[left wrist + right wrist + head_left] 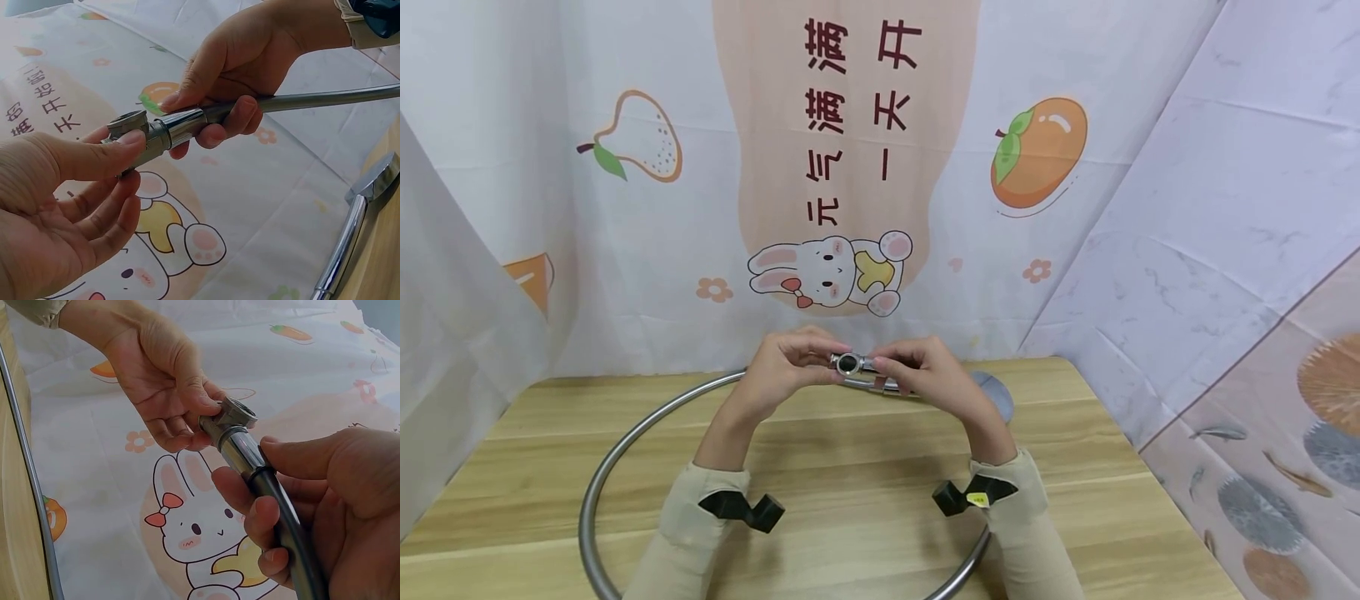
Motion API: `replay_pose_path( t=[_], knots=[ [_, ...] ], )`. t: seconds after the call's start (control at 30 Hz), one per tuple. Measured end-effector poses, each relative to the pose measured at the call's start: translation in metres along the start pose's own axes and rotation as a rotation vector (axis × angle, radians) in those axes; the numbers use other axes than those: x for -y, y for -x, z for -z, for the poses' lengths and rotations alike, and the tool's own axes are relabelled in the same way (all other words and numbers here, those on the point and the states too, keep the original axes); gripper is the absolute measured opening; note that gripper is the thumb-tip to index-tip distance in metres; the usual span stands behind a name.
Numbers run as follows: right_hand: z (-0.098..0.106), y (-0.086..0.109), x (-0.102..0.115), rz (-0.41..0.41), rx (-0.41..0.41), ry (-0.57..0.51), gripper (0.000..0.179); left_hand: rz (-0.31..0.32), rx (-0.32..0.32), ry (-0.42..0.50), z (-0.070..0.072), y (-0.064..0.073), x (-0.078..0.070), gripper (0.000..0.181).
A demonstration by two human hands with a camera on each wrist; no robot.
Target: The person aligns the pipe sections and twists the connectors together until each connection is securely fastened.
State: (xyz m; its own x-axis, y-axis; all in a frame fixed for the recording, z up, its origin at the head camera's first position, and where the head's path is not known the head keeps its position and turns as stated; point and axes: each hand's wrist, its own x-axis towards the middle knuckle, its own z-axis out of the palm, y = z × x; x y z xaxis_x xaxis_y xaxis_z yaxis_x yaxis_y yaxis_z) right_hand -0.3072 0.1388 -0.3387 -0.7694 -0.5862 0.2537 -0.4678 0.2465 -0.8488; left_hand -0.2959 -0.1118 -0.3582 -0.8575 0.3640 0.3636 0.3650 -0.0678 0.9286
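Observation:
My left hand (775, 371) pinches a small metal fitting with a round open collar (848, 363) between thumb and fingers. Facing it, my right hand (928, 375) grips the end of a shower hose, fingers curled around its chrome nut (187, 125) and the grey hose (331, 99) just behind it. In the right wrist view, the fitting (234, 415) and nut (244, 450) meet end to end in one line; how far they are threaded together is hidden. Both hands are raised near the table's back edge.
A shower head (995, 396) with a chrome handle (340, 244) lies at the back of the wooden table (820, 500), behind my right hand. Grey hose (597, 483) loops widely over the table. A printed curtain (647, 250) hangs right behind.

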Motion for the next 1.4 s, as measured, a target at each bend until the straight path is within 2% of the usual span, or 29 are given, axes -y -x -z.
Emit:
replay_pose_path(
  t=[0.13,0.33,0.47,0.63,0.8,0.97,1.1,1.27,1.4],
  knots=[
    [-0.002,0.0,0.0,-0.01,-0.019,0.008,0.019,0.062,-0.02,-0.017,0.001,0.001,0.0,0.036],
    [-0.005,-0.001,0.0,0.036,-0.101,0.045,0.023,0.134,-0.048,-0.055,0.001,0.0,-0.001,0.037],
    [-0.006,0.0,0.001,0.059,-0.108,0.045,0.018,0.137,-0.049,-0.045,0.001,0.0,-0.001,0.036],
    [-0.007,0.0,0.002,0.067,-0.089,0.051,0.015,0.103,-0.036,-0.032,0.002,0.0,-0.001,0.035],
    [-0.006,0.0,0.003,0.05,-0.066,0.063,0.016,0.093,-0.027,-0.011,0.001,0.001,-0.002,0.034],
    [-0.005,0.001,0.002,0.054,-0.061,0.072,0.021,0.096,-0.039,-0.044,0.001,0.001,-0.002,0.034],
    [-0.006,0.002,0.003,0.08,-0.071,0.096,0.025,0.111,-0.058,-0.053,0.002,0.002,-0.001,0.033],
    [-0.009,0.002,0.005,0.094,-0.11,0.142,0.034,0.162,-0.091,-0.025,0.002,0.0,0.0,0.032],
    [-0.01,0.001,0.003,0.098,-0.139,0.167,0.027,0.187,-0.112,-0.032,0.002,0.0,0.0,0.032]
  ],
)
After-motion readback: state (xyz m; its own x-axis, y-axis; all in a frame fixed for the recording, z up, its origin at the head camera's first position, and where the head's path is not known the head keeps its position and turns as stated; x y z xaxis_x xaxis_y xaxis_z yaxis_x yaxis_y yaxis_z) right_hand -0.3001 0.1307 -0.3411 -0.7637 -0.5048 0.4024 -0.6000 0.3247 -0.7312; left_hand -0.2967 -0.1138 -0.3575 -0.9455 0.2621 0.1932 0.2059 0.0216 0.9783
